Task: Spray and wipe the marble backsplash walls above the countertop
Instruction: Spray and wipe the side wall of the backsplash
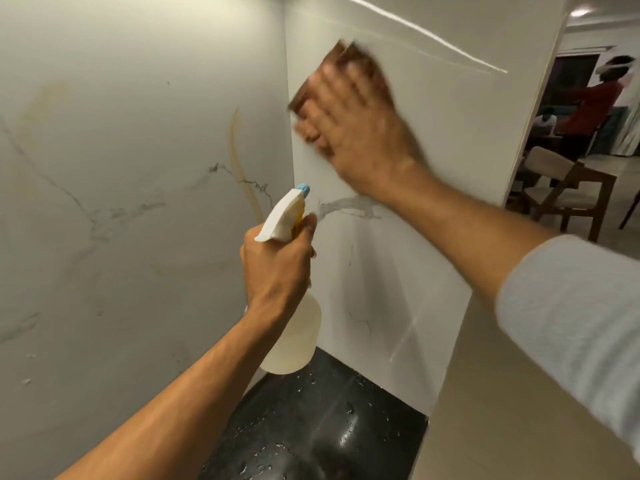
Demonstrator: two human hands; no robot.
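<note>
My left hand [277, 261] grips the neck of a translucent spray bottle [294, 341] with a white trigger head and blue nozzle, pointed at the wall corner. My right hand [353, 123] presses a brown cloth [346, 64] flat against the right marble wall [433, 254], high up; the hand and cloth are motion-blurred. The left marble wall [121, 168] shows grey veins and a yellowish streak near the corner. Below lies the black countertop [311, 427], dotted with water drops.
The right wall ends at a beige edge panel [485, 393]. Beyond it, a dining room holds a wooden chair [568, 188] and a person in a red top [595, 102] standing far back.
</note>
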